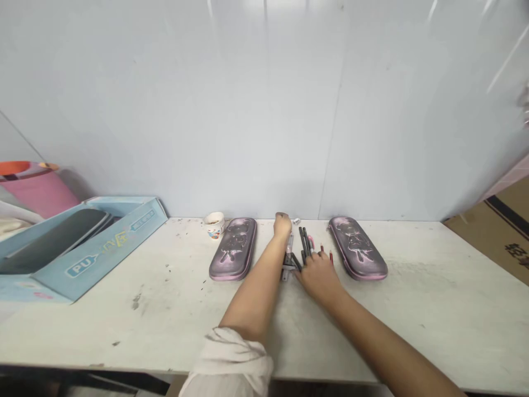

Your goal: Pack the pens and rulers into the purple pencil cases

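Note:
My left hand (pixel 282 225) reaches to the back of the table, its fingers closed; a dark bit shows at its top, too small to name. My right hand (pixel 321 277) is low over a group of pens, fingers curled, with a short black pen (pixel 296 261) between thumb and forefinger. Beyond its fingers lie black pens (pixel 305 239), a pink pen (pixel 311 241) and red pencils (pixel 331 256). Clear rulers (pixel 290 242) lie between my hands, partly covered. A small white eraser-like piece (pixel 296 221) is right of my left hand.
Two closed, dark purple pencil cases flank my hands, a left case (pixel 233 251) and a right case (pixel 359 249). A paper cup (pixel 215 225) stands by the left one. Farther left is a blue box (pixel 107 248); a pink bin (pixel 43 190) is behind it. A cardboard box (pixel 496 234) stands right.

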Available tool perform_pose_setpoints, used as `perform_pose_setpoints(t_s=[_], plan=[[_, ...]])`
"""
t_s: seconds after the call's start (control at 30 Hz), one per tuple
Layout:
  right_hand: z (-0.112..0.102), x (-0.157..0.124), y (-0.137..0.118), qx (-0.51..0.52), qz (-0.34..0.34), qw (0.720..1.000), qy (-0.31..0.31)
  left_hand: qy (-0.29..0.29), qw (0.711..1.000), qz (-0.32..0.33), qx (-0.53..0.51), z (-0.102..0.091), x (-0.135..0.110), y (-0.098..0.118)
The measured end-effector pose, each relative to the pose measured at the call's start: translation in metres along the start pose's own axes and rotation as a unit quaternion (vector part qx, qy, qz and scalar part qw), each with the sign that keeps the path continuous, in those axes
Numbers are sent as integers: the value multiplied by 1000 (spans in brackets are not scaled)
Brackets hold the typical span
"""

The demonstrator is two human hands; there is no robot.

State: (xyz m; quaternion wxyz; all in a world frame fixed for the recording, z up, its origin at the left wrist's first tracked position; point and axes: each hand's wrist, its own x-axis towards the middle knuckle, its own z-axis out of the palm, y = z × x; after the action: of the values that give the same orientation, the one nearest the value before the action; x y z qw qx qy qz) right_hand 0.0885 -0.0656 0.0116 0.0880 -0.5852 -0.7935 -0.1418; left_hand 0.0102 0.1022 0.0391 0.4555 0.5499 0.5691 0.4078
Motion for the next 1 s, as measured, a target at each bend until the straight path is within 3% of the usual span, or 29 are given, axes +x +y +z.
perform_pose_setpoints(t_s=[0.1,0.23,0.4,0.53,0.73,0.83,0.9,1.0], plan=[[-2,8,23,-10,53,998,30,-17,982,99,158,12,-8,-11],[1,6,38,-12,86,996,-11,-109,913,215,328,19,-21,-17],[7,9,27,-14,119,992,-45,-215,810,288,463,21,-32,-18],[11,12,27,-28,143,988,-49,-242,759,328,508,16,-35,-21],[-1,0,69,52,219,974,35,-223,729,398,511,2,-52,-5],[-19,-12,100,163,225,960,27,-198,705,442,518,-3,-72,13],[-29,-19,115,250,210,945,22,-204,714,435,510,-5,-86,24],[-39,-27,122,323,200,924,36,-240,759,404,450,-7,-100,35]])
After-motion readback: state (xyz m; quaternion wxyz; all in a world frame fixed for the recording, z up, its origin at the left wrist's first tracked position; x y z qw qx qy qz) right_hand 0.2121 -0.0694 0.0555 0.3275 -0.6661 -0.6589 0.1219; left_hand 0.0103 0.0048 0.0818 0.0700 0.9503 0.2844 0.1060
